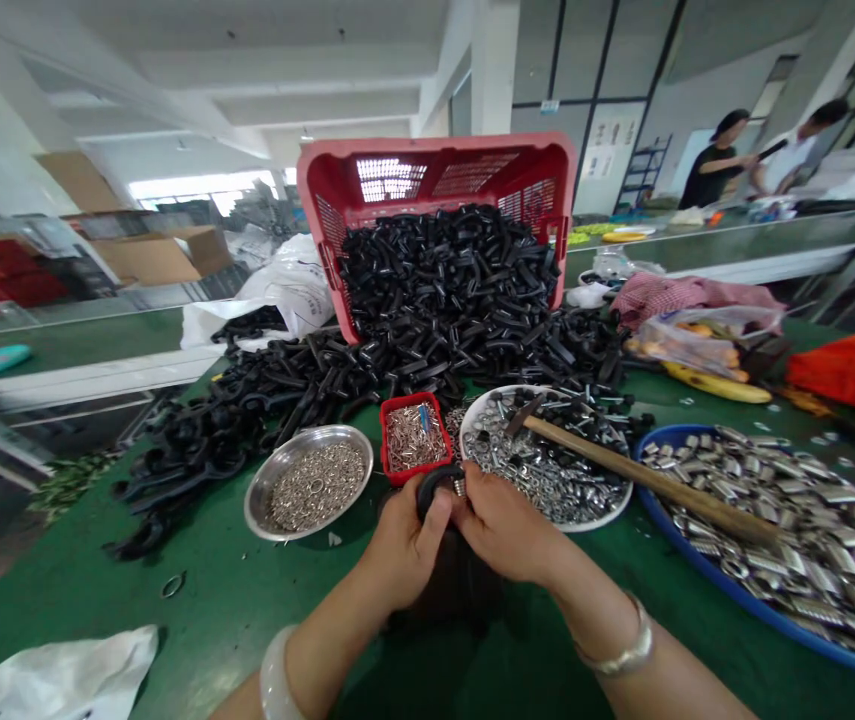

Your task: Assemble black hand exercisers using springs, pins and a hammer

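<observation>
My left hand is closed around a curved black plastic part in front of me. Close against it, my right hand pinches a small ribbed metal piece at the part's right side; my fingers cover most of it. Just beyond my hands stands a small red basket of tiny metal pins. To its left is a steel bowl of small metal bits. A white bowl of screws and fittings lies to the right, with a wooden-handled hammer across it.
A tipped red crate spills black plastic parts over the green table. A blue basin of ribbed metal pieces stands at right. Bananas lie behind it. White cloth lies front left. Two people stand far right.
</observation>
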Demonstrator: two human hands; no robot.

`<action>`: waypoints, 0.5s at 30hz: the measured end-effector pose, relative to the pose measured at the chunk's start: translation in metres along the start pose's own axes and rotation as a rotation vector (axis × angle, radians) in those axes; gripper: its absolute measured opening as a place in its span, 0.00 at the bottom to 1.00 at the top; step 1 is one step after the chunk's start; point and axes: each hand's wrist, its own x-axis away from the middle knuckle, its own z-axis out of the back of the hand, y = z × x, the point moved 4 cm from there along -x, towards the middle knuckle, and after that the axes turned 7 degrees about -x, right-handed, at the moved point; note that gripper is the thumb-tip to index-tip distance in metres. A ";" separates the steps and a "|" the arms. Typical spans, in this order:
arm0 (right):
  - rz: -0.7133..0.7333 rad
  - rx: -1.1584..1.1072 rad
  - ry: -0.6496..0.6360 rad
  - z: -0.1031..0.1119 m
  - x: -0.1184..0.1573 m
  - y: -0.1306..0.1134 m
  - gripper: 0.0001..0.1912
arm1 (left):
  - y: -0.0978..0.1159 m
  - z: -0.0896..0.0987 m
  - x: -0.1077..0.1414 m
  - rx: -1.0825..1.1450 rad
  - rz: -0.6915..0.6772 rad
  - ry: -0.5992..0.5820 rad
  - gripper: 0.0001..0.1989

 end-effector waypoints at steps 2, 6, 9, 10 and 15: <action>-0.011 -0.128 0.013 -0.002 -0.004 0.008 0.20 | -0.003 -0.002 -0.005 -0.054 -0.031 -0.035 0.23; -0.157 -0.511 0.125 -0.018 -0.014 0.038 0.18 | -0.012 -0.007 -0.009 -0.365 0.156 -0.167 0.35; -0.340 -0.892 0.165 -0.030 -0.019 0.053 0.16 | -0.007 -0.010 -0.007 -0.653 0.176 -0.156 0.48; -0.405 -0.984 0.181 -0.033 -0.019 0.054 0.16 | -0.004 -0.011 -0.006 -0.723 0.163 -0.128 0.52; -0.509 -1.220 0.234 -0.044 -0.015 0.044 0.15 | -0.007 -0.021 -0.005 -0.858 0.195 -0.040 0.54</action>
